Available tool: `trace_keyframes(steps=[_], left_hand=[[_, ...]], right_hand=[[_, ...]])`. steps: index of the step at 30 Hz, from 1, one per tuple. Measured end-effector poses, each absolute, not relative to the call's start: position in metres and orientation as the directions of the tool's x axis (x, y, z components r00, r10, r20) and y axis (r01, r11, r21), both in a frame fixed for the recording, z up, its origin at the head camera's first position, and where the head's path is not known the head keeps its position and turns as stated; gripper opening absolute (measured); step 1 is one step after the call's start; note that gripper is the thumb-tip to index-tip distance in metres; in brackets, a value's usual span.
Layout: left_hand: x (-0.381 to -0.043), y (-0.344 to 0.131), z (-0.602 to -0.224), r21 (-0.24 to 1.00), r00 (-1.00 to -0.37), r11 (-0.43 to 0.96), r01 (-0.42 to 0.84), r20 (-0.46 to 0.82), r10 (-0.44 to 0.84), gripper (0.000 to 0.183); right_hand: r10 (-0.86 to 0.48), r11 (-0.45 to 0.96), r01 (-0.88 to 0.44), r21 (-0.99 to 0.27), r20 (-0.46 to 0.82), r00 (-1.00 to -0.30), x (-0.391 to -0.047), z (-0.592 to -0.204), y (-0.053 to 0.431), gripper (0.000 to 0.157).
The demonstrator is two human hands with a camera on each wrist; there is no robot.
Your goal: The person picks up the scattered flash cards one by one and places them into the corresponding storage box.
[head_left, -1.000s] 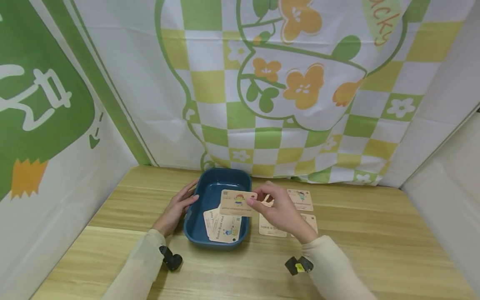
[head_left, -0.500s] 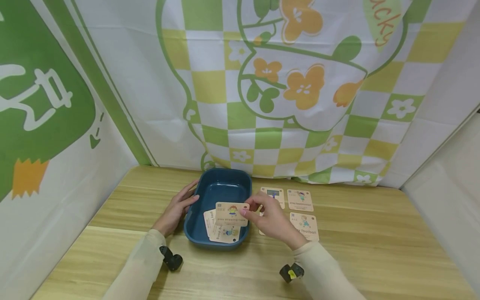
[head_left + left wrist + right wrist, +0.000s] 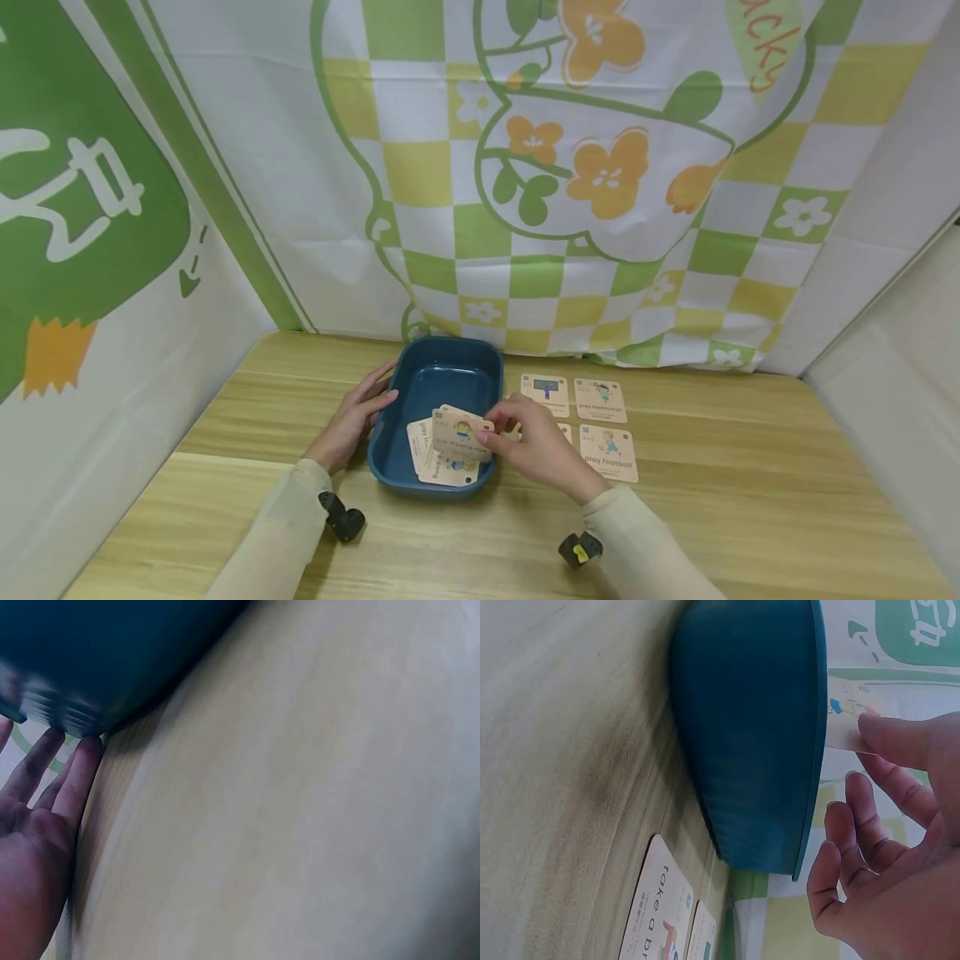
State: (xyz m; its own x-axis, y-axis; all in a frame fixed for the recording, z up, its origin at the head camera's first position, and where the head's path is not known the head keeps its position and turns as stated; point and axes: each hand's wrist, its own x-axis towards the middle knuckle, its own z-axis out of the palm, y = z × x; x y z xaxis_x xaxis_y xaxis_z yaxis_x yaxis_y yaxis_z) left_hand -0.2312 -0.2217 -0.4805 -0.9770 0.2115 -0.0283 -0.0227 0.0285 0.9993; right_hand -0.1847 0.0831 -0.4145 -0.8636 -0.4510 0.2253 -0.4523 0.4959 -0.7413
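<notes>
My right hand (image 3: 536, 437) pinches a small picture card (image 3: 461, 433) by its right edge, thumb on its front, over the right part of a blue plastic bin (image 3: 435, 354). On the held card are a child figure and text. Beneath it, several cards lie in the bin, among them one with ping-pong text (image 3: 450, 477) that is partly covered. My left hand (image 3: 356, 417) holds the bin's left side, thumb on the rim. In the left wrist view its fingers (image 3: 79, 776) reach straight to the bin's outer wall.
Right of the bin, cards lie in two rows on the wooden table (image 3: 720, 492): a blackboard card (image 3: 545, 393), a badminton card (image 3: 600, 402), a football card (image 3: 609, 454) and a "take a br..." card (image 3: 660, 907) partly behind my right hand. A printed curtain (image 3: 555, 275) hangs behind.
The right hand has lowered the card, shifting it slightly left, closer over the cards in the bin. The blackboard and football cards have come into fuller view. The left hand stays in place.
</notes>
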Motion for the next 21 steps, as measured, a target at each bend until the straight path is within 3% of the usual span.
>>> trace_keyframes(steps=[21], left_hand=[[-0.2309,-0.2214,-0.4804,1.000,-0.977,0.016,-0.022,-0.025,0.214,0.062]], right_hand=[[-0.464,0.524,-0.464,-0.714,0.218,-0.859,-0.1831,-0.4155,0.0847,0.008]])
